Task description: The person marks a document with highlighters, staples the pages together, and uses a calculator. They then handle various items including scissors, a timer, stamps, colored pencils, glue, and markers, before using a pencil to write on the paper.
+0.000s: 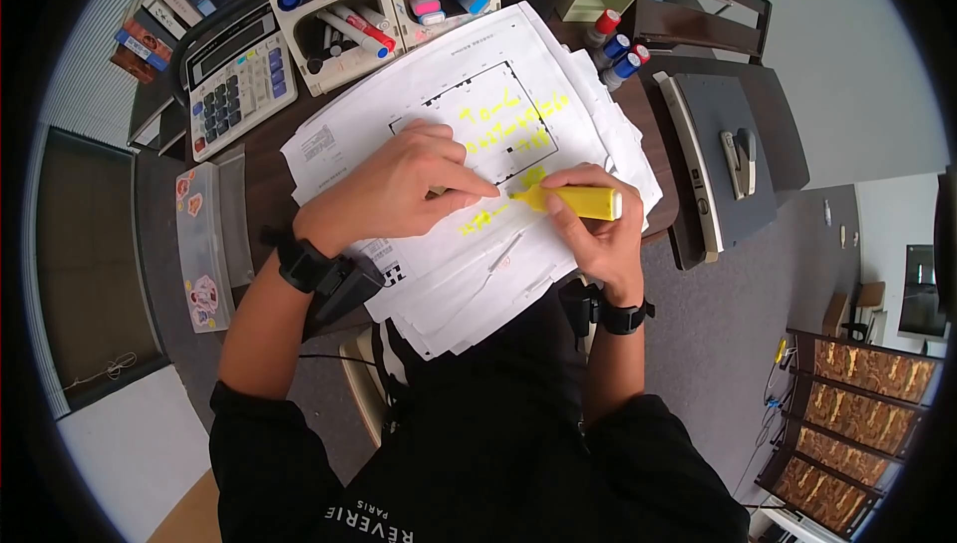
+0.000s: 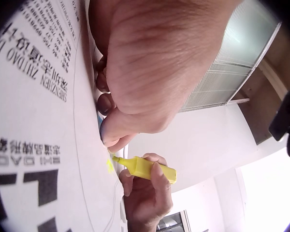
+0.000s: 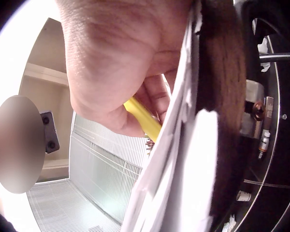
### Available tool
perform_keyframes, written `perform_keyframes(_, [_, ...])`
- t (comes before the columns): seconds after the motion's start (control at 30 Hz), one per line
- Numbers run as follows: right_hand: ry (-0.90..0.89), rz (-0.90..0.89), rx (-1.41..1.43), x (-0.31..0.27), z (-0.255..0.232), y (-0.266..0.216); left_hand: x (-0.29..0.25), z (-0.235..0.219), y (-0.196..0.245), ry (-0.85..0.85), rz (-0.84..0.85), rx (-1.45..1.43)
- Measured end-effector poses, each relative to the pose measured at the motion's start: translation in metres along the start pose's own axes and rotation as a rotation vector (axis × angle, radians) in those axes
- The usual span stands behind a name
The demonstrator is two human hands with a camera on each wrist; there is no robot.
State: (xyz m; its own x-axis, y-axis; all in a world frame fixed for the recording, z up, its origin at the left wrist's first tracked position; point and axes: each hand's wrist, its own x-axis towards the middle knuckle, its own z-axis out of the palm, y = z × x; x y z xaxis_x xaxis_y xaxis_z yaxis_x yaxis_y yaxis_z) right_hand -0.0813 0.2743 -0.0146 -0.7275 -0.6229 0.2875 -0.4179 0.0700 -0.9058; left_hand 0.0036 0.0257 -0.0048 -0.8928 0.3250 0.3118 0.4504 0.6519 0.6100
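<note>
A yellow highlighter [image 1: 583, 202] is pinched between the thumb and fingers of my right hand [image 1: 610, 234]. Its tip points left, close over a printed plan sheet [image 1: 469, 94] that bears yellow handwriting [image 1: 483, 221]. My left hand [image 1: 409, 179] rests on the same sheet, with its index fingertip and thumb just left of the highlighter's tip. Seen from the left wrist, the highlighter [image 2: 142, 168] reaches down toward a yellow mark [image 2: 110, 166] beside the left fingertips. In the right wrist view, part of the yellow barrel [image 3: 144, 118] shows beneath the right hand [image 3: 121, 63].
More loose papers [image 1: 469, 319] lie under the sheet. Behind it stand a pen organizer [image 1: 349, 4], a calculator [image 1: 239, 94] and several capped bottles [image 1: 618, 59]. To the right, a stapler [image 1: 739, 162] sits on a dark folder [image 1: 708, 114]. At left is a clear plastic case [image 1: 204, 254].
</note>
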Motion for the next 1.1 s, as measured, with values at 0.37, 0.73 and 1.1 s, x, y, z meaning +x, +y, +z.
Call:
perform_keyframes(0.37, [-0.006, 0.001, -0.008, -0.0004, -0.0010, 0.0000, 0.0000, 0.0008, 0.0000, -0.001, -0.003, -0.004])
perform_keyframes(0.73, [0.041, 0.008, 0.041, -0.0035, 0.0001, -0.0001, -0.0004, 0.0006, -0.0003, 0.006, 0.000, -0.005])
perform_keyframes(1.1, [-0.015, -0.034, -0.035, 0.0007, 0.0008, -0.0012, -0.0012, 0.0021, -0.0013, 0.013, 0.000, -0.004])
